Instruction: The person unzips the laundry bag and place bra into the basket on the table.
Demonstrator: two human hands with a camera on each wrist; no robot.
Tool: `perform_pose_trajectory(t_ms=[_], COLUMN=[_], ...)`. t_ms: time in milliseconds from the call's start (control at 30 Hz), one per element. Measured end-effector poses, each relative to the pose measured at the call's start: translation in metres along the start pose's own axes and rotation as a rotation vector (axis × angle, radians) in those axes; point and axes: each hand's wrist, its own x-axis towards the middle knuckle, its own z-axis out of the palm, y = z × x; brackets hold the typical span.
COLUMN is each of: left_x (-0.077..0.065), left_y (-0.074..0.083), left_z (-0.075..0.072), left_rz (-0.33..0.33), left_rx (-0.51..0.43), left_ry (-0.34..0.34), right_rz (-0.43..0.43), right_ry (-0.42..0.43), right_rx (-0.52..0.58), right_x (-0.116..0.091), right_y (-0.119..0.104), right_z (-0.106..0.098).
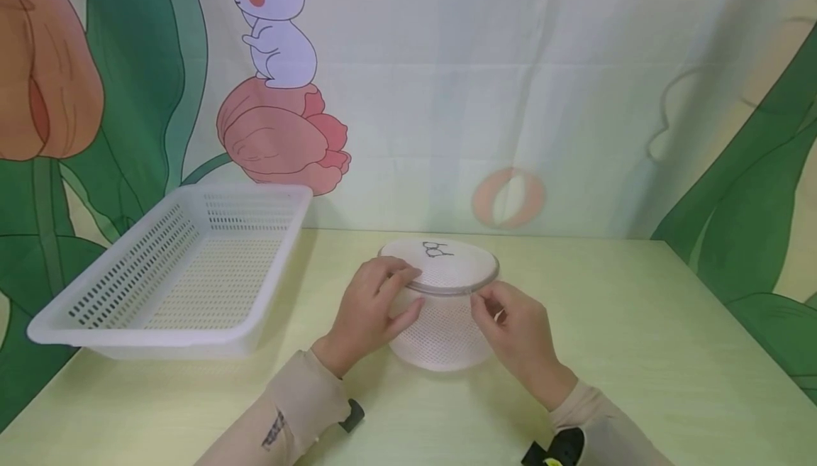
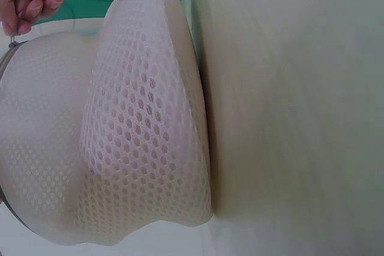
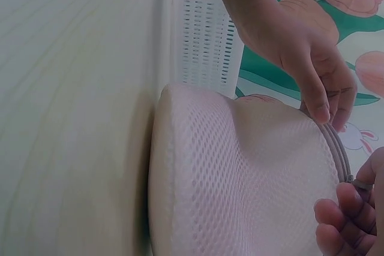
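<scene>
A white mesh laundry bag [image 1: 440, 335] stands upright on the table, round, with a grey zipper [image 3: 337, 148] circling its top edge. Its flat mesh lid [image 1: 469, 260] carries a small dark line print. My left hand [image 1: 373, 303] pinches the zippered rim on the left, fingers over the lid and thumb against the side. On the opposite side, my right hand [image 1: 523, 328] pinches the small zipper pull [image 2: 13, 40] between thumb and curled fingers. The side wall of the bag bulges and creases in both wrist views.
A white perforated plastic basket [image 1: 255, 331] sits to the left on the pale yellow-green table [image 1: 638, 352]. Behind the table hangs a printed curtain [image 1: 408, 97] with a rabbit and tulips. Dark wrist straps [image 1: 564, 446] show at the sleeves.
</scene>
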Motion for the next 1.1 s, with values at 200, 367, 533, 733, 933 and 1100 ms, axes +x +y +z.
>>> perform_pose_trajectory(t_ms=[200, 367, 533, 733, 933, 1100], left_x=[0.003, 0.005, 0.006, 0.007, 0.006, 0.006], left_y=[0.004, 0.009, 0.014, 0.017, 0.020, 0.023], left_z=[0.001, 0.000, 0.001, 0.002, 0.005, 0.005], left_rz=[0.018, 0.020, 0.029, 0.066, 0.078, 0.066], left_rx=[0.010, 0.002, -0.011, -0.008, -0.005, -0.005], left_ry=[-0.010, -0.029, -0.039, -0.020, -0.029, -0.048], right_rz=[-0.012, -0.032, -0.055, -0.072, -0.099, -0.121], right_ry=[-0.002, -0.004, -0.003, -0.002, -0.003, -0.004], right_rx=[-0.006, 0.005, 0.020, 0.025, 0.034, 0.039], right_x=[-0.001, -0.002, -0.003, -0.004, -0.005, -0.007], right_y=[-0.002, -0.003, -0.004, -0.007, -0.009, -0.011], right_z=[0.000, 0.002, 0.004, 0.005, 0.006, 0.009])
